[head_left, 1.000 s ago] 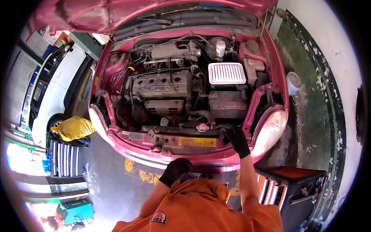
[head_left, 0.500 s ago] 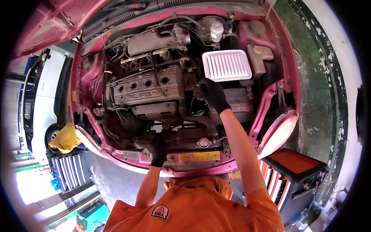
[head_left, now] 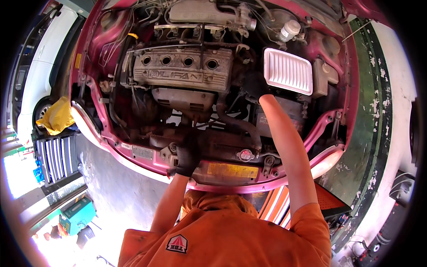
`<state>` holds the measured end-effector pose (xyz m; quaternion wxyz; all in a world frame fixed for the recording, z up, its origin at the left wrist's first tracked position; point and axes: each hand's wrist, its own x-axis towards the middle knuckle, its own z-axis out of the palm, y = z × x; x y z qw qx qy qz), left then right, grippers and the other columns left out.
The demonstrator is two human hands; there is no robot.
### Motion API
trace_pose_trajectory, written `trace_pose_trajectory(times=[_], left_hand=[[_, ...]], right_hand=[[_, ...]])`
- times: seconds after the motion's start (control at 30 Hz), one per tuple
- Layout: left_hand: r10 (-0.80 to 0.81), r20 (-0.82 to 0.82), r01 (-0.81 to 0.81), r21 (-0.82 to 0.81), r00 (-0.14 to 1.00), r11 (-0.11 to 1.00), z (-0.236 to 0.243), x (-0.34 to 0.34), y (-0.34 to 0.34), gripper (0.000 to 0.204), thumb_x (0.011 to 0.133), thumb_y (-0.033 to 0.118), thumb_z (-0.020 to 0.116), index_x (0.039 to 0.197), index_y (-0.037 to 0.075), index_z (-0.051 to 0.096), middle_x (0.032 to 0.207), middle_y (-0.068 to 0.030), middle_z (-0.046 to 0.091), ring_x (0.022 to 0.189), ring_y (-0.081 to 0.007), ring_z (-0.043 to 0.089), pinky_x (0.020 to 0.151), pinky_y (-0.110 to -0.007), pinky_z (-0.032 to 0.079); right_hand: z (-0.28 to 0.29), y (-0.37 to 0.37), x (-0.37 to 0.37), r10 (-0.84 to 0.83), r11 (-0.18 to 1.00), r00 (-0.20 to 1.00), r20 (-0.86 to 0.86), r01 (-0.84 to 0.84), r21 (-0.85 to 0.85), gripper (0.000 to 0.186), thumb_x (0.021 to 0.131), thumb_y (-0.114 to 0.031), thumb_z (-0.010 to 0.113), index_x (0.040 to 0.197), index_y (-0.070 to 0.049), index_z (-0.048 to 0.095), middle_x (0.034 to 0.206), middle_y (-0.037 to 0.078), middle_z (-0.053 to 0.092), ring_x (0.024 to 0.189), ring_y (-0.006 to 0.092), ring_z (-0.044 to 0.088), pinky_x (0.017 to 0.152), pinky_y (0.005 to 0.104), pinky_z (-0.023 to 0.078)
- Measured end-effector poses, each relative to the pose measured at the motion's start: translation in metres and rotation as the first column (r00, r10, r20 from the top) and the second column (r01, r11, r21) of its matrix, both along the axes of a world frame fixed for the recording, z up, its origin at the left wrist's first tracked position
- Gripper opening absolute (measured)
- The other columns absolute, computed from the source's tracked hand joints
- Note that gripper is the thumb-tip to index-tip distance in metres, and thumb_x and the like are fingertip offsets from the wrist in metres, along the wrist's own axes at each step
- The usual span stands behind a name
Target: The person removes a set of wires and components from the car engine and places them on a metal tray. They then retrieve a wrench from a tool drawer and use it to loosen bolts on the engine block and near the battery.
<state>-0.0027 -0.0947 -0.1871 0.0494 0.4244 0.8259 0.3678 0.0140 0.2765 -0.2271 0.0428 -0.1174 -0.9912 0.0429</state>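
Right fingers (head_left: pixel 252 82) between engine (head_left: pixel 182 73) and white filter (head_left: pixel 288 71), left fingers (head_left: pixel 191 144) over pink crossmember (head_left: pixel 203 171), both grips' opening, hold unclear

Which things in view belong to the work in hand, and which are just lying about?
Likely in the work:
engine, right gloved hand beside it
front panel, left gloved hand over it
white filter, near the right hand

Apparently just about:
yellow sheet
teal box
dark drawer cabinet
white car

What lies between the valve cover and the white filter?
In the head view, the gloved right hand and dark engine parts lie between them.
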Motion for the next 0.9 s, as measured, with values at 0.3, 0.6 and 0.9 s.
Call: trace_pose_trajectory(times=[0.3, 0.6, 0.9], left_hand=[[0.06, -0.027, -0.06, -0.003, 0.998, 0.998, 0.016, -0.001, 0.006, 0.033, 0.071, 0.002, 0.051, 0.103, 0.002, 0.059, 0.094, -0.0213, 0.06, 0.084, -0.0426, 0.06, 0.07, -0.048, 0.049], [0.124, -0.058, -0.129, -0.095, 0.991, 0.987, 0.004, 0.005, 0.003, 0.034, 0.071, 0.003, 0.054, 0.105, 0.001, 0.059, 0.097, -0.0191, 0.061, 0.084, -0.0395, 0.062, 0.071, -0.046, 0.051], [0.04, -0.082, -0.04, 0.008, 0.996, 0.999, 0.02, 0.002, 0.01, 0.026, 0.069, 0.002, 0.059, 0.094, 0.005, 0.065, 0.09, -0.0146, 0.064, 0.083, -0.0344, 0.064, 0.071, -0.04, 0.052]], right_hand=[[-0.021, 0.016, -0.008, 0.083, 0.986, 0.985, -0.148, -0.103, -0.129, 0.019, 0.076, -0.014, 0.061, 0.092, -0.013, 0.072, 0.091, 0.012, 0.069, 0.086, 0.033, 0.065, 0.079, 0.043, 0.051], [-0.014, 0.03, -0.001, 0.083, 0.844, 0.996, -0.017, -0.079, -0.53, 0.035, 0.081, -0.011, 0.063, 0.115, -0.008, 0.06, 0.119, 0.02, 0.053, 0.122, 0.0351, 0.043, 0.1, 0.0425, 0.041], [-0.021, 0.033, 0.002, 0.127, 0.879, 0.968, -0.217, -0.211, -0.427, 0.023, 0.084, -0.016, 0.057, 0.103, -0.006, 0.065, 0.098, 0.019, 0.066, 0.095, 0.0356, 0.061, 0.088, 0.0419, 0.046]])
